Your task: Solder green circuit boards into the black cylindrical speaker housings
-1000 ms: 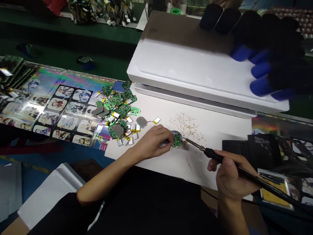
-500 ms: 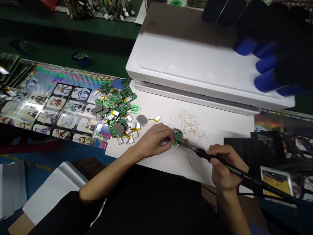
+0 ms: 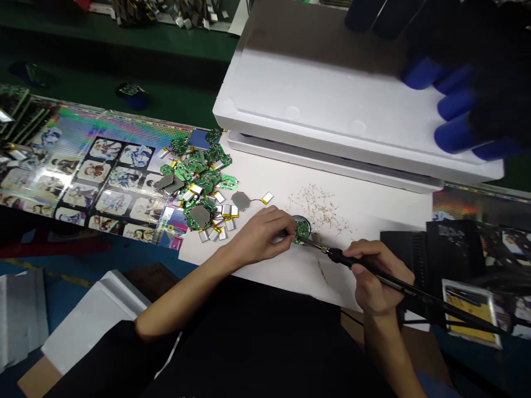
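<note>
My left hand pinches a small round green circuit board against the white work mat. My right hand grips a black soldering iron like a pen; its metal tip touches the board's right edge. A heap of similar green boards and small silver battery cells lies left of my left hand. Tiny solder scraps are scattered just beyond the board.
Stacked white foam trays stand at the back, with dark blue cylinders on their right end. Shiny picture sheets cover the bench to the left. A black box sits right. Another white tray lies near left.
My right hand has slid left along the mat, bringing the iron's tip from beside the board onto its edge. The left hand stays on the board.
</note>
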Demonstrator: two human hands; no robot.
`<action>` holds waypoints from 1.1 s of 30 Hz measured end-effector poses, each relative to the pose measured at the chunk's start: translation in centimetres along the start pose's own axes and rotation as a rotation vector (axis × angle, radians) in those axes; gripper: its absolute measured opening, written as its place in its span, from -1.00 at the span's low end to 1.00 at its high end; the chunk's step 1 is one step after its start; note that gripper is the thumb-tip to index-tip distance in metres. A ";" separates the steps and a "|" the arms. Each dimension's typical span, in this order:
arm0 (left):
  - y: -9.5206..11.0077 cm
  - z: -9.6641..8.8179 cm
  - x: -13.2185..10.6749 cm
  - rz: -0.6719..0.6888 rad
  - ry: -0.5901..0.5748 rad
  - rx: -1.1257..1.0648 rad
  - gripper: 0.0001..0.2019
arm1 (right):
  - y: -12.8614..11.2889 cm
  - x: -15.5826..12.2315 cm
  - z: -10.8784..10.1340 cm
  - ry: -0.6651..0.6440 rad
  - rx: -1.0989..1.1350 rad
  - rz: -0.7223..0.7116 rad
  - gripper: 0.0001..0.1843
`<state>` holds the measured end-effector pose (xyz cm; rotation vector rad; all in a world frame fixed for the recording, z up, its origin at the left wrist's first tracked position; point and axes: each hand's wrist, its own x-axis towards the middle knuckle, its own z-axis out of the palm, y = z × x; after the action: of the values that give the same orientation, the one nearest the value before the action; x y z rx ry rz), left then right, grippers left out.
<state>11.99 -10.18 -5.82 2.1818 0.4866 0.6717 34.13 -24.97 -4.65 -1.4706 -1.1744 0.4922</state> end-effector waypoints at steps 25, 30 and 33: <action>0.1 0.0 0.0 -0.010 0.005 -0.023 -0.91 | -0.8 1.1 -0.4 -0.114 -0.103 -0.094 -0.88; 0.0 0.0 -0.1 -0.038 -0.009 -0.037 -0.92 | -0.8 1.2 -0.3 -0.126 -0.111 -0.095 -0.88; -0.1 0.0 0.0 -0.041 -0.020 -0.038 -0.92 | -0.5 0.9 -0.4 -0.060 -0.095 -0.083 -0.86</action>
<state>11.99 -10.15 -5.88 2.1348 0.5034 0.6318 34.63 -24.51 -3.79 -1.4899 -1.3168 0.4311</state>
